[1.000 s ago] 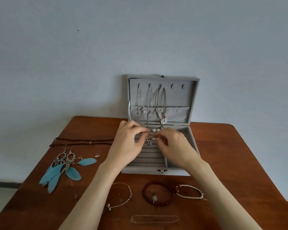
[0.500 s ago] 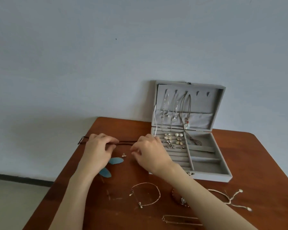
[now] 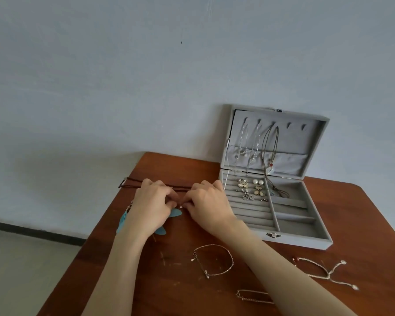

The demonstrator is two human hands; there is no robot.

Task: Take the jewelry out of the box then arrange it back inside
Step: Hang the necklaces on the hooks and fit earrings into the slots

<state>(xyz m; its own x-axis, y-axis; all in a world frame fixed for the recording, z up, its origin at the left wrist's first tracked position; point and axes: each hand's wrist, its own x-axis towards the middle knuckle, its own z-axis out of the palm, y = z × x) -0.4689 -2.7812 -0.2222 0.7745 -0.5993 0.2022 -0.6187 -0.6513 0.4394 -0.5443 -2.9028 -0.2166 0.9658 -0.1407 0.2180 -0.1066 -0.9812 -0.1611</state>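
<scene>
The grey jewelry box [image 3: 294, 241] stands open at the table's back right. Necklaces [image 3: 270, 144] hang in its lid, and several earrings [image 3: 243, 183] sit in the ring rows. Both hands are left of the box, low over the table. My right hand [image 3: 208, 206] pinches a tiny stud earring [image 3: 181, 205] at its fingertips. My left hand [image 3: 152, 205] has its fingertips curled together close by; what is between them is hidden. Under it lie blue feather earrings [image 3: 162, 231]. A brown cord necklace [image 3: 132, 180] lies behind the hands.
On the wooden table [image 3: 180, 293] in front lie a thin chain bracelet [image 3: 232, 258], a silver braided bracelet [image 3: 328, 273] and another chain [image 3: 253, 297]. My right forearm covers a dark bead bracelet. The table's left edge is close to my left hand.
Both hands left the box's ring rows and moved left to the table beside the feather earrings. The view swung left. The right hand now pinches a stud.
</scene>
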